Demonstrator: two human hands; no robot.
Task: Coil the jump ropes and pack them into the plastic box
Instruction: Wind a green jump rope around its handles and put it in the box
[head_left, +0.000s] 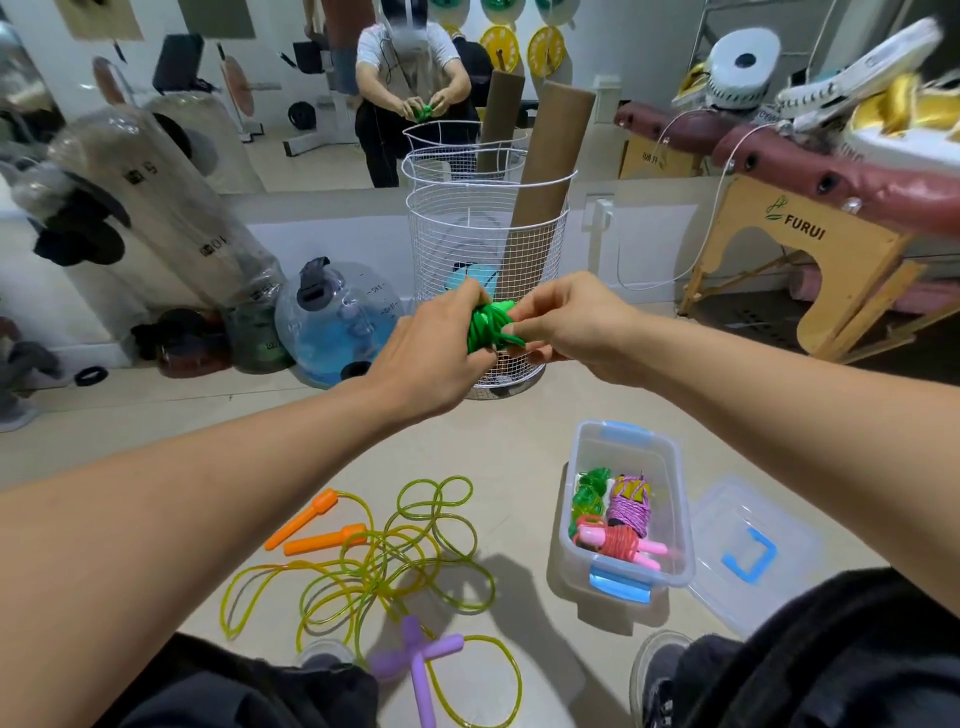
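Note:
Both hands hold a coiled green jump rope (488, 326) in the air above the floor. My left hand (436, 348) grips the bundle from the left, and my right hand (566, 325) pinches its cord from the right. Below to the right, the clear plastic box (670, 467) with blue latches stands open on the floor, holding three coiled ropes: green, purple and red with pink handles. Two loose yellow-green ropes lie tangled on the floor, one with orange handles (317, 525), one with purple handles (421, 660).
The box's clear lid (748, 551) lies right of the box. A white wire basket (483, 249) with cardboard tubes stands behind my hands. A water jug (337, 322) and bagged gear sit at left, a wooden massage table (810, 249) at right, a mirror behind.

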